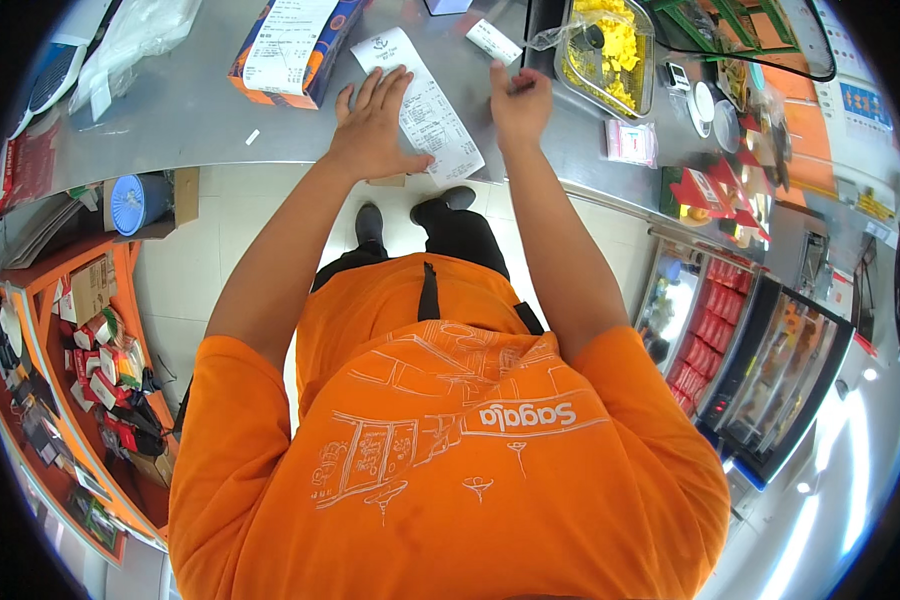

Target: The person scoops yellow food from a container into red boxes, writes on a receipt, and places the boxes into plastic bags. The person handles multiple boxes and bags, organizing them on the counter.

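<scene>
My left hand [374, 125] lies with its fingers spread on a long white printed receipt [440, 125], holding it against the steel counter. The receipt slants from upper left to lower right, and its lower end reaches the counter's front edge. To its right, my right hand [522, 108] is closed, fingers curled in; whatever it may hold is hidden. Just beyond that hand lies a short white slip [493, 42]. An orange and blue box [315, 65] stands beyond my left hand with another receipt [280, 55] on its top.
A clear tray [637, 98] of yellow pieces sits right of my right hand, a pink-and-white packet [631, 143] nearer. Clear plastic bags [135, 45] lie at the far left. Orange shelving [120, 440] stands lower left, a glass display cabinet [770, 380] lower right.
</scene>
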Demonstrator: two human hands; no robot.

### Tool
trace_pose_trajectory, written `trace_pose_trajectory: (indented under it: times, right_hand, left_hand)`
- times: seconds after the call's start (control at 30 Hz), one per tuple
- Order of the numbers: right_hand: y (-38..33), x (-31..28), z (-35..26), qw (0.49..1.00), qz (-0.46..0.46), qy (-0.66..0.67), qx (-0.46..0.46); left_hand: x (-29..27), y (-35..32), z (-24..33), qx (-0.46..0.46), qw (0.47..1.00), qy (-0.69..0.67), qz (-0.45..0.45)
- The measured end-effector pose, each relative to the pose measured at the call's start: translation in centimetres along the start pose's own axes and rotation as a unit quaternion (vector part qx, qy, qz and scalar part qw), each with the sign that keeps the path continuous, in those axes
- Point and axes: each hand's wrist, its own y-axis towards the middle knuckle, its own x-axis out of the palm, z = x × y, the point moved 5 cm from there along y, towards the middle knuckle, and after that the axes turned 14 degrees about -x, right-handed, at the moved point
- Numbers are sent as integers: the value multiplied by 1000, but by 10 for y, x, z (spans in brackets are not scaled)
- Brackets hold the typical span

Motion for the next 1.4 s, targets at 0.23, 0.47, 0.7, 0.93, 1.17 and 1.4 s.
trace_pose_trajectory:
  times: [0.23,0.47,0.7,0.93,1.17,1.4]
  right_hand:
    - [23,20,-6,987,94,119,-45]
    - [-8,-32,-65,914,-98,385,-89]
    - [-62,-32,-26,865,-141,460,140]
    - [-47,-32,-28,829,-124,530,131]
    - [-45,-31,-31,876,-127,462,53]
    - [-33,-49,-40,928,-137,344,-48]
  left_hand:
    - [1,-1,1,11,1000,20,-7]
    - [2,0,-3,17,1000,-2,15]
    - [-3,0,3,18,1000,14,7]
    - [-17,-10,6,9,997,-74,12]
    - [1,-11,15,26,984,-177,-13]
    - [-18,-6,71,-182,738,-622,-188]
